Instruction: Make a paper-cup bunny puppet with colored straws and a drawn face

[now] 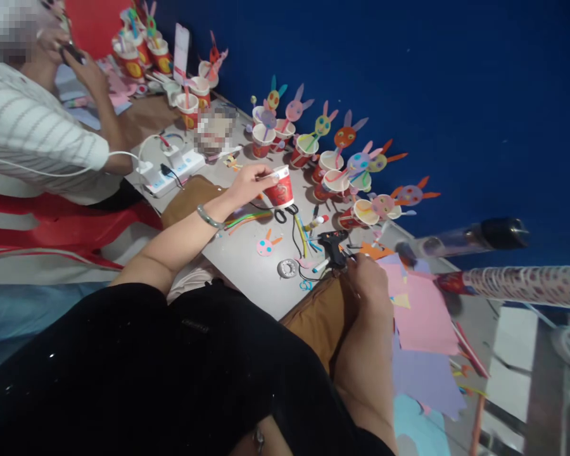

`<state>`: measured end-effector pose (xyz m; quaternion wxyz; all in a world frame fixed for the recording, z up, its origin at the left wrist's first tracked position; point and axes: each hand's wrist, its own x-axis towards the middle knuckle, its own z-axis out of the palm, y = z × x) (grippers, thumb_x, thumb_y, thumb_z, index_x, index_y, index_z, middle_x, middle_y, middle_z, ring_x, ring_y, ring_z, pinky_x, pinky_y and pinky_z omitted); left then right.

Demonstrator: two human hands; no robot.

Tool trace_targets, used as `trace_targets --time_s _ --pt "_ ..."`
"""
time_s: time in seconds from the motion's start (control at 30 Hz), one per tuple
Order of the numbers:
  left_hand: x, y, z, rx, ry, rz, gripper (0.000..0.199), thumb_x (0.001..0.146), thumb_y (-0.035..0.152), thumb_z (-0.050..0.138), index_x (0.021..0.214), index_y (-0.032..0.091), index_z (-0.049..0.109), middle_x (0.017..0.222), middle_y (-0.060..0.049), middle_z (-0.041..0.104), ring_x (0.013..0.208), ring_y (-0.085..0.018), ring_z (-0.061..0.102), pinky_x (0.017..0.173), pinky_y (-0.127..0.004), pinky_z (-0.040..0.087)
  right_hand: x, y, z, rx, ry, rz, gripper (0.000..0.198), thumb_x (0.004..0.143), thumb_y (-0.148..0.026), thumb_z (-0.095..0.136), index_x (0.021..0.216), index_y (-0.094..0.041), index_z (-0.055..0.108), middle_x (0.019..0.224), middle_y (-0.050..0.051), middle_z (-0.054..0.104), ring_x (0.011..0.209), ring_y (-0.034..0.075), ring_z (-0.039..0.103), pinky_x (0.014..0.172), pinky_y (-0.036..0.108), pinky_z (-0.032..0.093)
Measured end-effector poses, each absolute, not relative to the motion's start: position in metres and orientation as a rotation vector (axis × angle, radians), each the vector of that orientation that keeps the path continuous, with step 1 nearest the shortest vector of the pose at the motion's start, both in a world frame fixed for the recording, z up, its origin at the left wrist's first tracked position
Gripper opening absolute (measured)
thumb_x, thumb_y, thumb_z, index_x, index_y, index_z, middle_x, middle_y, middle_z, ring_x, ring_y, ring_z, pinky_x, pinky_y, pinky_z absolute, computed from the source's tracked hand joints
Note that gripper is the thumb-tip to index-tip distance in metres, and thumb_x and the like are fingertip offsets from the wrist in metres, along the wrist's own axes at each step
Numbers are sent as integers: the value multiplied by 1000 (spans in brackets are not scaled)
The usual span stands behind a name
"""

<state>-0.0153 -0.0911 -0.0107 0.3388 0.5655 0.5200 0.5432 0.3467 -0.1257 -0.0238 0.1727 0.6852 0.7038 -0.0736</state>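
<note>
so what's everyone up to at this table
The left hand holds a red and white paper cup above a pale table. The right hand is at a black glue gun; its grip is unclear. A flat pink paper rabbit face lies on the table, and red paper cups bearing rabbit faces stand near the blue wall. Another person in a striped white top holds a dark object.

Honestly can't read a single word or number here. The raised cup [280, 189] has some pale print on red, but it's too blurry to make out. There's a tiny line on the black shirt [171, 373] too, maybe lettering, can't tell. Cup stack [527, 285] print's just specks.
</note>
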Motion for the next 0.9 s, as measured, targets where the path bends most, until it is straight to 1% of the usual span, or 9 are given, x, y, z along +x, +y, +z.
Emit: trace_targets --time_s 0.07,0.2,0.33,0.4,0.5,0.6,0.7,0.8,0.9 --pt "-16 -90 -6 1585 1358 1352 17 84 32 71 79 16 67 69 1 63 65 -10 54 63 -25 46 352 -123 -31 1922 2005 -184 41 104 -33 39 127 -11 64 126 23 72 117 33 71 91 39 52" --pt "-18 -81 -3 1783 1364 1344 10 86 25 67 82 16 66 84 -3 68 79 -14 61 75 -29 50 358 -120 -40 1938 2015 -215 40 102 -33 40 125 -12 65 120 22 75 113 33 72 86 39 52" --pt "-22 -70 -6 1941 1358 1316 11 87 21 66 79 18 60 83 -4 66 77 -16 60 75 -33 49 361 -123 -44 1984 2007 -227 42 100 -32 41 125 -10 67 120 25 74 111 35 71 85 42 53" --pt "-25 -66 -7 2004 1346 1309 12 87 20 66 78 19 58 81 -4 64 76 -16 59 76 -34 49 360 -127 -43 2023 2006 -156 42 98 -30 46 126 -8 68 123 28 71 115 39 69 88 45 53" --pt "-30 -65 -5 2074 1321 1295 10 85 17 65 79 20 58 83 -4 64 77 -17 60 75 -34 48 349 -134 -39 2150 2107 58 46 93 -31 55 130 -7 66 124 32 69 116 45 65 89 53 51" --pt "-34 -66 -3 2125 1292 1278 8 83 15 65 80 20 59 84 -5 66 78 -17 62 76 -34 49 316 -143 -32 2168 2470 119 45 96 -35 51 128 -8 67 119 28 71 112 39 66 94 50 51" --pt "-35 -67 -4 2159 1285 1238 9 81 12 65 80 19 60 86 -6 67 79 -18 63 78 -35 51 263 -151 -28 1959 2748 -111 38 98 -36 48 118 -13 72 110 19 77 104 32 70 95 44 51" --pt "-34 -69 -8 2200 1309 1203 11 78 10 66 81 19 61 89 -7 68 86 -20 65 84 -37 52 209 -156 -28 1727 2797 -379 32 98 -32 52 116 -17 73 100 13 79 97 27 71 90 37 51" --pt "-35 -72 -11 2222 1318 1174 13 77 8 67 82 19 61 92 -8 67 93 -23 64 90 -40 52 171 -153 -30 1685 2695 -392 30 96 -27 54 118 -18 73 101 10 79 96 25 70 88 35 48"
